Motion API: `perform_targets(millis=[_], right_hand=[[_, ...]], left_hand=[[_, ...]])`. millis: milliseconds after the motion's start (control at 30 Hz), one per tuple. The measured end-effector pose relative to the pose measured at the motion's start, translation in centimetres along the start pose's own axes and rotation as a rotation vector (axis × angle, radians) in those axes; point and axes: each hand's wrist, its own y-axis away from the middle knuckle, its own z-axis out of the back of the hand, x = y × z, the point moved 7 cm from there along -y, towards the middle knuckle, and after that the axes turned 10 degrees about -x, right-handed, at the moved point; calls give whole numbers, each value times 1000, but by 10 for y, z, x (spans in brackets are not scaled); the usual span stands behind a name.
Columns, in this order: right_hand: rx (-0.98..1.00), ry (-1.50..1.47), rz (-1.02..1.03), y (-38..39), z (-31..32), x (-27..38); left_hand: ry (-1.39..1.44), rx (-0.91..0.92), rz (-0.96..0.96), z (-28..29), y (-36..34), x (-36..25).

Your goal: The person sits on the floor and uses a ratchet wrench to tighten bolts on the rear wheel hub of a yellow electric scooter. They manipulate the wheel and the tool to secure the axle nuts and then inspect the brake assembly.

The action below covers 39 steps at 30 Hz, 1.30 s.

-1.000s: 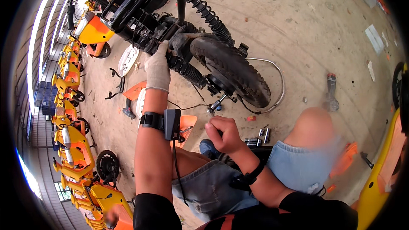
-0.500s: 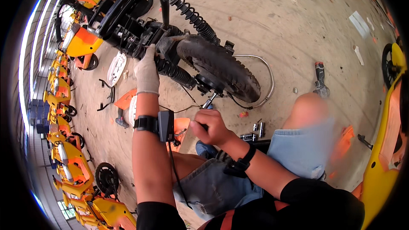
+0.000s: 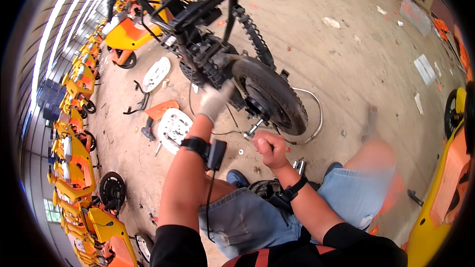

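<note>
Since a second ago, the gloved left hand has moved down to nine o'clock of the black wheel; it is blurry, so its grip cannot be told. At the wheel's seven o'clock, a shiny wrench sticks out. It looks hard, heavy, maybe slick, best held at its low end, where the right hand curls tight.
</note>
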Motion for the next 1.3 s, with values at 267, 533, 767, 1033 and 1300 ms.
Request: perform_targets(millis=[267, 533, 767, 1033, 1300], right_hand=[[-5, -135, -123, -8, -17, 15], [95, 67, -127, 2, -16, 12], [154, 611, -102, 45, 32, 26], [483, 1179, -782, 117, 68, -33], [616, 1253, -816, 154, 127, -137]], left_hand=[[76, 946, 210, -140, 110, 84], [80, 951, 150, -188, 80, 136], [215, 987, 50, -145, 100, 83], [16, 940, -90, -163, 84, 97], [157, 960, -77, -154, 92, 85]])
